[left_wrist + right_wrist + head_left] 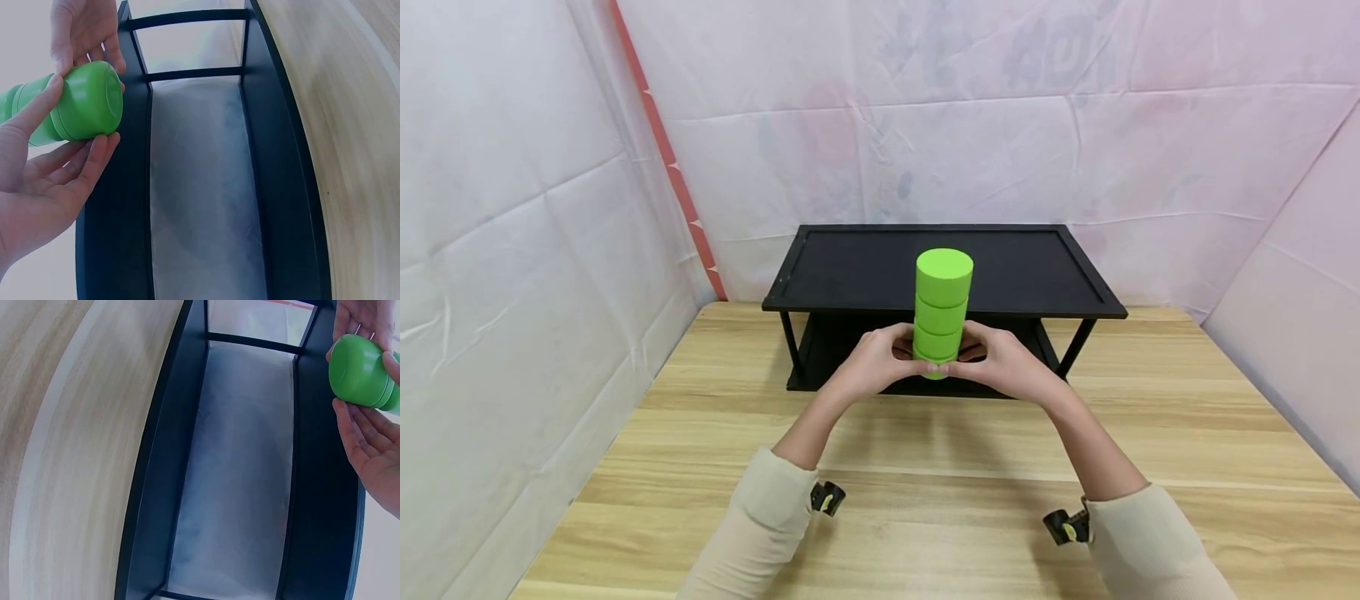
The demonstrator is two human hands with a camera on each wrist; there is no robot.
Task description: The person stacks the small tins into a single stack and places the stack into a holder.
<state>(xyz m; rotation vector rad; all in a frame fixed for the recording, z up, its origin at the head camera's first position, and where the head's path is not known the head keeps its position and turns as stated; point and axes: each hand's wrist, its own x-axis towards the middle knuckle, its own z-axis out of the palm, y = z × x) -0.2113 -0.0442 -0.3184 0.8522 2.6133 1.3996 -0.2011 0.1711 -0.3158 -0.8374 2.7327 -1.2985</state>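
A green cylindrical stack (942,308) of several round segments stands roughly upright in the head view, held up in front of the black two-tier rack (865,267). My left hand (874,360) grips its lower part from the left, thumb in front and fingers reaching round. From the right my right hand (1006,360) grips the same lower part, and the two thumbs nearly meet. Both wrist views show the round underside of the stack (94,100) free of any surface, with fingers curved about its side. The stack's back is hidden in the head view.
The rack stands at the back of a wood-grain table (925,517), its lower board (811,367) partly hidden by my hands. White sheeting (760,167) hangs behind and on both sides. A red strip (664,150) runs down the back left corner. A small black device sits at each cuff.
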